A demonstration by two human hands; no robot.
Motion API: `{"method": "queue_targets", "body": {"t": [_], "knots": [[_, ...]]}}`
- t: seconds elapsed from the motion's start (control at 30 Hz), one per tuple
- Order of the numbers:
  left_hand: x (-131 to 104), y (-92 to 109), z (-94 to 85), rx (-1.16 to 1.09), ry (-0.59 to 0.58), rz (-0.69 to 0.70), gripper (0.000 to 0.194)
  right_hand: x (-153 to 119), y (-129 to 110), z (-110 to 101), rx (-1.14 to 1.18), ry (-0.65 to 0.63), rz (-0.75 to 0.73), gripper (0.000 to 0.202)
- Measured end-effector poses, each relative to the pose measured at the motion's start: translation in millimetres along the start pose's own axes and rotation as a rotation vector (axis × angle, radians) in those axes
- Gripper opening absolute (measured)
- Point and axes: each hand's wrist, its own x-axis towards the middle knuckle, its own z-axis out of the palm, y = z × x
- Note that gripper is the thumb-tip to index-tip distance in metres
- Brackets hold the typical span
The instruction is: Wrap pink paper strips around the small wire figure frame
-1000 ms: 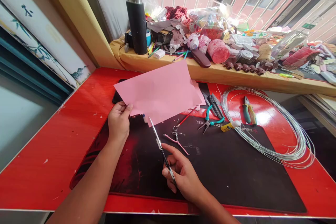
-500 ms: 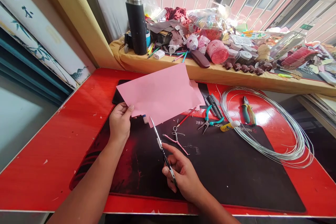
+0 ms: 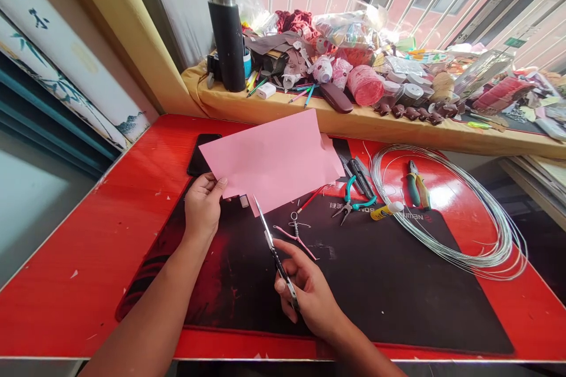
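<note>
A sheet of pink paper (image 3: 269, 159) is raised over the far part of the dark mat, pinched at its near left corner between the thumb and fingers of my left hand (image 3: 204, 203). My right hand (image 3: 305, 285) grips a pair of scissors (image 3: 273, 253). Their blades point away from me and look closed or nearly so, with the tip at the paper's near edge, beside a notch there. Just right of the scissors, a small twisted wire figure (image 3: 297, 230) with pink-wrapped legs lies on the mat.
On the dark mat (image 3: 375, 306) rest teal-handled pliers (image 3: 349, 200) and a yellow glue stick (image 3: 387, 211). A wire coil (image 3: 477, 247), other pliers (image 3: 418, 185) and a utility knife (image 3: 361, 178) lie to the right. A phone (image 3: 198, 156) is behind the paper. Craft items and a black flask (image 3: 227, 41) crowd the sill.
The paper has shifted slightly right and toward me, uncovering more of the phone. My left hand still pinches the sheet, and the scissors have barely moved.
</note>
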Motion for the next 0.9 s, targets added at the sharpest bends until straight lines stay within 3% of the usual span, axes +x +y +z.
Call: {"method": "queue_targets", "body": {"t": [0.9], "knots": [[0.0, 1.2, 1.0, -0.011, -0.031, -0.002, 0.034, 3.4, 1.4, -1.5, -0.001, -0.017, -0.017, 0.070]]}}
